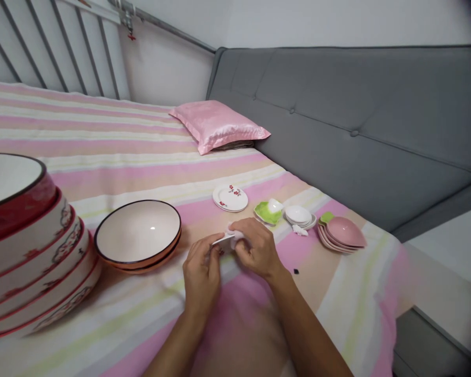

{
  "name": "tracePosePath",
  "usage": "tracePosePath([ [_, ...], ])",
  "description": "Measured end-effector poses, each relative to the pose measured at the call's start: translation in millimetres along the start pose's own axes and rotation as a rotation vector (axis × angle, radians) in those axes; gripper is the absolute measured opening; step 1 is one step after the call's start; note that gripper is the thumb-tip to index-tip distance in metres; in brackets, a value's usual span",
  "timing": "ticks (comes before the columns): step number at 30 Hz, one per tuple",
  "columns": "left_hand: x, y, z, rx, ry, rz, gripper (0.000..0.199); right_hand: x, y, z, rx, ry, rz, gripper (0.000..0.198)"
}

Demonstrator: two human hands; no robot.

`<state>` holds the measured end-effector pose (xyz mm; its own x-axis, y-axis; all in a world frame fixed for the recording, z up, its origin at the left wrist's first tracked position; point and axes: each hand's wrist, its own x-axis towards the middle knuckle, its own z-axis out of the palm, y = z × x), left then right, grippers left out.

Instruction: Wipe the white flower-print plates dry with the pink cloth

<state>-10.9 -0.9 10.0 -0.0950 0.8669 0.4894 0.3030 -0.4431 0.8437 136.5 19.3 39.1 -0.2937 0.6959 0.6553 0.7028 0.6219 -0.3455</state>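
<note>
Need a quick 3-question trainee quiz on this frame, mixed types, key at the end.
1. True or false: both hands grip the small white dish.
2. Which lies nearest the pink pillow? A) the flowered plate B) the stack of pink leaf dishes C) the red-rimmed bowl pile
3. What sits on the green leaf dish?

Key:
1. True: left hand and right hand meet on it above the striped bedspread.
2. A
3. A small white cup-like piece.
</note>
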Motion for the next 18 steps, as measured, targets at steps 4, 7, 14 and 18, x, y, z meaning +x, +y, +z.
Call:
tracePosePath([
  [4,1.0,-0.1,1.2,-0.073,-0.004,-0.080,0.022,0.2,2.5,2.6,0.038,0.014,0.033,0.038],
  [7,0.8,-0.7,1.7,-0.108,0.009,-0.129,0.022,-0.2,5.7,4.3,0.111,0.043,0.075,0.037],
  [14,1.3,-2.7,0.9,-0.136,0.064,-0.209,0.024,-2.5,14.2,11.4,0.299,0.055,0.230,0.033],
  [18,2.1,-3.5,0.8,-0.143,0.091,-0.256,0.024,-3.6,16.2,16.2,0.387,0.043,0.321,0.030],
])
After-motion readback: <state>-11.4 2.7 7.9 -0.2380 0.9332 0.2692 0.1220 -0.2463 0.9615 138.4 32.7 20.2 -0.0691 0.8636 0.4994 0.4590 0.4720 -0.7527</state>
